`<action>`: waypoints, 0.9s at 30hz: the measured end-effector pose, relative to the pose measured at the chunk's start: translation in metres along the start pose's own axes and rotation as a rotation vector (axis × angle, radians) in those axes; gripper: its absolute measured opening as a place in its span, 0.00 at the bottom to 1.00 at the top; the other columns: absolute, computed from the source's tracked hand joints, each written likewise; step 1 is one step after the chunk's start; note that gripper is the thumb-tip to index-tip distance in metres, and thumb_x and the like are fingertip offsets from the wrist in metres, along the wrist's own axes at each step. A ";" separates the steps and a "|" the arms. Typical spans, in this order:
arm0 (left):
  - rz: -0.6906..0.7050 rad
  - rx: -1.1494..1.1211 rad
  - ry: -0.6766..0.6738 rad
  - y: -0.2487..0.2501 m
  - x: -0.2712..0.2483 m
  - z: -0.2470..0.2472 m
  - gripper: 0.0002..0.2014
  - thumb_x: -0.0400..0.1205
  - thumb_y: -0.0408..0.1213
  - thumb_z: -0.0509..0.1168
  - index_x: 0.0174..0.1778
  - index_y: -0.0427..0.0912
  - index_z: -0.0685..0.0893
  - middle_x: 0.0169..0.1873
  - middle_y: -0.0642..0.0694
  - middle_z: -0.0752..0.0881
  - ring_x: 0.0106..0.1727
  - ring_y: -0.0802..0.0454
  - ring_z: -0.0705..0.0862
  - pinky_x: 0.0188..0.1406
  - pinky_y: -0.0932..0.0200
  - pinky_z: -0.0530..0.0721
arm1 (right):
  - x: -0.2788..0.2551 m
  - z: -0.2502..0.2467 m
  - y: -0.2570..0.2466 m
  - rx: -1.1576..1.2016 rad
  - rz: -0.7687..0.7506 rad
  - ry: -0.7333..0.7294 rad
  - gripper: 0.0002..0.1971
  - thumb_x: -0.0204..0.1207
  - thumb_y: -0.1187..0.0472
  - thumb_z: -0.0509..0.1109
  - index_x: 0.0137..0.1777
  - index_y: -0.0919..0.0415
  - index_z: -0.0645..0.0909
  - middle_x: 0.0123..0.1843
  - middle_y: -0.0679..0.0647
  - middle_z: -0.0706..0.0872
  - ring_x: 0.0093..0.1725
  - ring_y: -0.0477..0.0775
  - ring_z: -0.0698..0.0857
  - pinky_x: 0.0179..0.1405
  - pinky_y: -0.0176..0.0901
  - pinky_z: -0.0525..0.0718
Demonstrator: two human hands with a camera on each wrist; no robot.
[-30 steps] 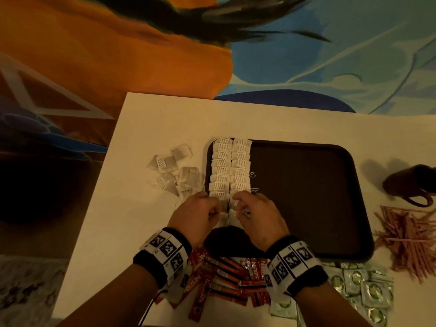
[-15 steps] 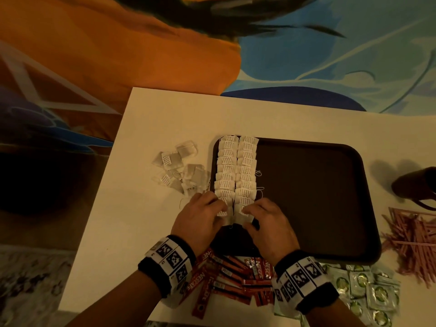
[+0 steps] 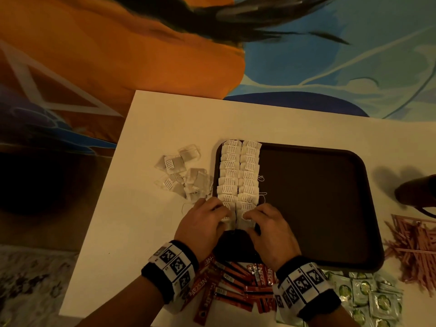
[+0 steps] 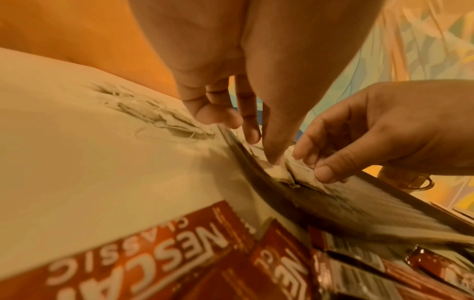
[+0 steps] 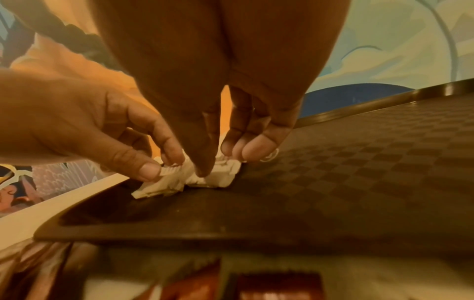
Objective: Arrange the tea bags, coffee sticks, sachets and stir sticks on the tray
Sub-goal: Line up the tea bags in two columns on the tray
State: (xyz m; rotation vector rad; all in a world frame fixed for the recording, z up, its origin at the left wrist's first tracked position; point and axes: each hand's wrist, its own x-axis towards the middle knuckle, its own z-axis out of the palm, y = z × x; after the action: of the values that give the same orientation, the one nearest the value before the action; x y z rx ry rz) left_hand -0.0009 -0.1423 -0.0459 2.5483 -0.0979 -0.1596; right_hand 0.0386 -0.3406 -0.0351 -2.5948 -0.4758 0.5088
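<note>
Pressing down on the nearest tea bags (image 3: 238,185) of two rows along the tray's (image 3: 318,208) left edge, both hands curl their fingers: the left hand (image 3: 204,228) pinches the end bag of the left row, the right hand (image 3: 271,232) the end bag of the right row. A careless pull can drag the overlapped bags out of line, or catch a loose string. Spare bags (image 3: 186,175) lie on the counter (image 3: 146,208) beside the tray; coffee sticks (image 3: 226,286) wait at its near edge.

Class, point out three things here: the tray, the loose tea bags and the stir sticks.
tray (image 3: 313,208), head view, bare floor.
loose tea bags (image 3: 186,173), head view, middle of the pile.
stir sticks (image 3: 415,246), head view, middle of the heap.
</note>
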 end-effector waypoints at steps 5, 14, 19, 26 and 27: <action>-0.032 -0.035 0.036 -0.008 0.000 -0.014 0.12 0.81 0.38 0.73 0.59 0.52 0.87 0.56 0.55 0.81 0.57 0.51 0.78 0.51 0.53 0.85 | 0.009 -0.009 -0.013 0.013 -0.018 0.054 0.16 0.77 0.62 0.79 0.63 0.49 0.88 0.62 0.45 0.81 0.64 0.46 0.79 0.57 0.34 0.80; -0.216 0.017 0.144 -0.080 0.007 -0.055 0.08 0.82 0.45 0.69 0.56 0.59 0.85 0.56 0.58 0.83 0.61 0.51 0.80 0.60 0.51 0.82 | 0.059 -0.012 -0.073 0.001 -0.083 -0.040 0.17 0.81 0.55 0.73 0.69 0.49 0.82 0.63 0.46 0.80 0.67 0.50 0.76 0.64 0.48 0.83; -0.324 0.070 0.134 -0.109 0.018 -0.070 0.11 0.81 0.45 0.69 0.60 0.58 0.83 0.59 0.55 0.83 0.64 0.48 0.80 0.65 0.50 0.81 | 0.084 0.001 -0.101 -0.148 -0.094 -0.103 0.18 0.82 0.59 0.70 0.71 0.53 0.80 0.66 0.51 0.79 0.69 0.56 0.74 0.63 0.53 0.83; -0.358 0.071 0.099 -0.106 0.045 -0.084 0.16 0.83 0.39 0.70 0.68 0.49 0.82 0.69 0.47 0.78 0.66 0.40 0.77 0.64 0.47 0.80 | 0.093 0.020 -0.110 -0.335 -0.082 -0.101 0.20 0.79 0.66 0.68 0.71 0.58 0.76 0.70 0.56 0.78 0.71 0.61 0.69 0.63 0.56 0.82; -0.386 0.070 0.098 -0.106 0.049 -0.084 0.17 0.84 0.41 0.69 0.69 0.47 0.81 0.69 0.45 0.78 0.67 0.39 0.77 0.64 0.45 0.81 | 0.093 0.021 -0.110 -0.335 -0.081 -0.094 0.20 0.79 0.66 0.68 0.71 0.58 0.76 0.70 0.56 0.79 0.70 0.61 0.70 0.63 0.56 0.82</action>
State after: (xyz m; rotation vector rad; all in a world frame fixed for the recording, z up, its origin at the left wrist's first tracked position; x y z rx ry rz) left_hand 0.0629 -0.0137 -0.0398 2.6139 0.4350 -0.1810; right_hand 0.0848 -0.2030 -0.0237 -2.8616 -0.7518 0.5664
